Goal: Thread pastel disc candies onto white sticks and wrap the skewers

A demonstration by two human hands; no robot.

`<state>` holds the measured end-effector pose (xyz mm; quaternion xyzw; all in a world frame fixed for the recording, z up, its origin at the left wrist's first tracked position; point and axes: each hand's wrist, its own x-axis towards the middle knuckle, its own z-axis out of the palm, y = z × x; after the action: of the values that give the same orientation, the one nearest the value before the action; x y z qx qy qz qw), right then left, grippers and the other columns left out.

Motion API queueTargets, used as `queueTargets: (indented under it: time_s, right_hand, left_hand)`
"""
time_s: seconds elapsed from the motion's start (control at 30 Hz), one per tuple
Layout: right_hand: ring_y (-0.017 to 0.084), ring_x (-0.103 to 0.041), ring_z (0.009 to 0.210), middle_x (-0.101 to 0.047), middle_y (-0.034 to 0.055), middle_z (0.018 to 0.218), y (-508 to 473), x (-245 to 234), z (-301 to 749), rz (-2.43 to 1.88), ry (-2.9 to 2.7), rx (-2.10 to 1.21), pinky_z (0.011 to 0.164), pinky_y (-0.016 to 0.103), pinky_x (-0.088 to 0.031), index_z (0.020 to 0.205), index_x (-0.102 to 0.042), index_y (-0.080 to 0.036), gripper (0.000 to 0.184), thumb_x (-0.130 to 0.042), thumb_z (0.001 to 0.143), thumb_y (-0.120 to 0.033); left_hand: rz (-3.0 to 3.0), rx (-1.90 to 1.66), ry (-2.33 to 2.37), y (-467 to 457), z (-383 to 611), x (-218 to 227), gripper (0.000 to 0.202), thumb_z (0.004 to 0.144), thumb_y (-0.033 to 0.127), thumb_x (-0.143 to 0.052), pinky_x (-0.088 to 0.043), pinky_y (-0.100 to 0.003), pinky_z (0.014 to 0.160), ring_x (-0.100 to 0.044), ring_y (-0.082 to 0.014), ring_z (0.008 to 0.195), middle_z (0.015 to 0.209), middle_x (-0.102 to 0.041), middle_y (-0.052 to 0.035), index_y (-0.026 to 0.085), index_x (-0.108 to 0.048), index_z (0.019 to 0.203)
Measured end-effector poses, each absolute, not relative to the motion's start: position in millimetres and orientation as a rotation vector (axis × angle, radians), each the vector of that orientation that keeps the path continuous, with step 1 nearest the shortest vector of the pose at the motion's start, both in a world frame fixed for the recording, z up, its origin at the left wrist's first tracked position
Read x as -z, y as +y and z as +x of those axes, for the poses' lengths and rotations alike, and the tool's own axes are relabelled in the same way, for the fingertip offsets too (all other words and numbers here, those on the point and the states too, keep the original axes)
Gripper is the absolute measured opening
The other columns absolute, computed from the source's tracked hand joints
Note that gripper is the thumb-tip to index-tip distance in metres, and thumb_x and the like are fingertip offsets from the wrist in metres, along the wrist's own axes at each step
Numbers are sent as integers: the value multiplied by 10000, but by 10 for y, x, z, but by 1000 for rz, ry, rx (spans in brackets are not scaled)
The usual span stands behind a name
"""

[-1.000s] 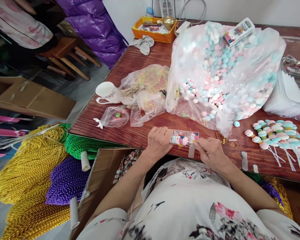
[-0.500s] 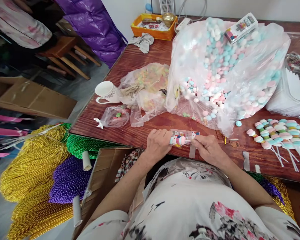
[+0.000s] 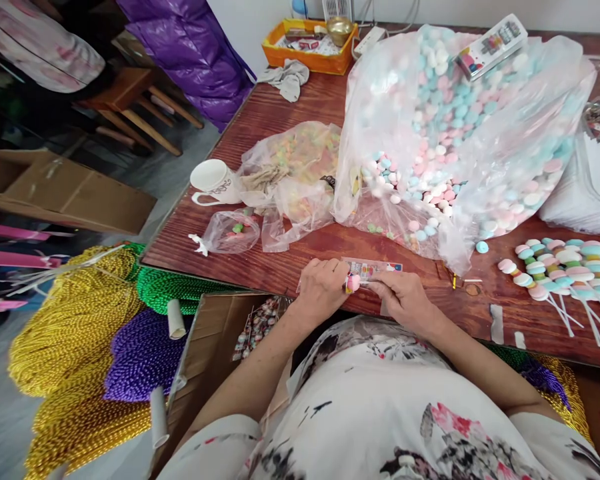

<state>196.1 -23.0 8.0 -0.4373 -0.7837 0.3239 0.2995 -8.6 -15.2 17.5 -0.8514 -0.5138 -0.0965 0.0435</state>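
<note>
One marshmallow skewer [image 3: 353,283], pink end showing, is lying between the two hands, just above the near edge of the reddish wooden desk [image 3: 275,273]; one clear printed wrapper [image 3: 380,268] is stretching flat behind and around it, though how much of the skewer is sitting inside cannot be told. Left hand [image 3: 323,287]: fingers are curling closed over the wrapper's left part and the covered length of sweets, back of the hand upward. Right hand [image 3: 403,293]: thumb and fingers are pinching together at the stick end, no gap showing; whether they are also catching the film is too small to tell. Handling note, by judgement: the left fingers are best holding the film loosely enough for the sweets to pass, the right fingers best guiding the stick in line with the sleeve, since a sideways push is likely bending the stick, squashing the soft pieces or splitting the seam. Adjacent stock: one large clear bag [image 3: 520,160] of pastel sweets is standing behind the hands, bearing one printed pack [image 3: 493,47]; one heap of unwrapped skewers [image 3: 565,267] is lying to the right, sticks toward the near edge; one white mug [image 3: 215,181] is standing at the left; one open carton [image 3: 205,360], holding small patterned items, is resting below the desk edge
</note>
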Motion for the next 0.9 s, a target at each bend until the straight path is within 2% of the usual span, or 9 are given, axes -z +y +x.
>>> queueTargets:
  time_s: [0.07,0.1,0.2,0.27,0.43,0.6,0.7,0.8,0.9]
  right_hand:
    - [152,-590,782,-701,59,861,-217,-71,2010,-1085,-2179,-557,699,275,-390,965,-678,-190,243,-441,945,-239]
    - [159,-592,796,-706,66,871,-206,-68,2039,-1029,-2230,-420,702,286,-381,979,-679,-192,243,-441,933,-205]
    - [153,-552,687,-681,52,742,-169,-63,2120,-889,-2348,-139,649,308,-320,863,-675,-180,240,-439,903,-159]
    - [142,-514,625,-657,39,681,-158,-62,2156,-883,-2376,-98,630,311,-289,803,-652,-169,222,-454,903,-170]
    - [107,-432,549,-580,1,599,-213,-44,2130,-1068,-2337,-384,606,283,-267,676,-544,-173,285,-443,938,-217]
    - [90,-291,500,-348,-54,524,-280,-33,1997,-1198,-2191,-855,544,258,-222,597,-422,-190,386,-383,965,-303]
    - [85,-294,520,-318,-56,547,-247,-49,1983,-1222,-2100,-1108,544,244,-218,587,-369,-192,406,-370,962,-348]
    - [85,-309,543,-313,-54,559,-179,-60,2034,-1197,-2050,-1253,552,235,-230,582,-338,-194,425,-360,959,-389]
    - [87,-293,536,-315,-54,549,-139,-71,2098,-1226,-2053,-1239,540,236,-225,578,-345,-194,428,-372,954,-396]
  left_hand:
    - [-2688,248,-1743,-158,-104,-195,77,810,228,-560,-315,-314,611,-589,-193,655,688,-648,-45,180,-598,764]
    - [-2741,220,-1823,-161,-109,-208,47,793,214,-566,-314,-303,595,-592,-185,646,689,-652,-33,187,-599,772]
    - [-2888,112,-1935,-164,-113,-235,37,785,233,-581,-317,-284,562,-599,-174,628,688,-659,-9,204,-593,764]
    - [-2900,62,-1908,-167,-118,-227,53,799,249,-579,-346,-288,586,-619,-186,669,729,-674,-20,202,-594,779]
    - [-2803,17,-1725,-197,-100,-184,84,810,198,-551,-413,-336,717,-650,-233,783,803,-686,-74,168,-599,872]
    - [-2778,1,-1648,-237,-24,-224,83,832,223,-539,-432,-364,709,-647,-245,755,785,-672,-78,163,-590,860]
    - [-2763,44,-1648,-247,-24,-208,56,815,210,-555,-440,-368,696,-637,-241,734,761,-662,-72,165,-583,834]
    - [-2794,225,-1628,-258,-55,-175,117,847,235,-549,-460,-363,730,-632,-229,775,820,-671,-76,161,-598,923]
    - [-2801,554,-1524,-288,-90,-199,257,862,320,-578,-465,-389,866,-611,-247,976,1015,-675,-115,171,-590,1072]
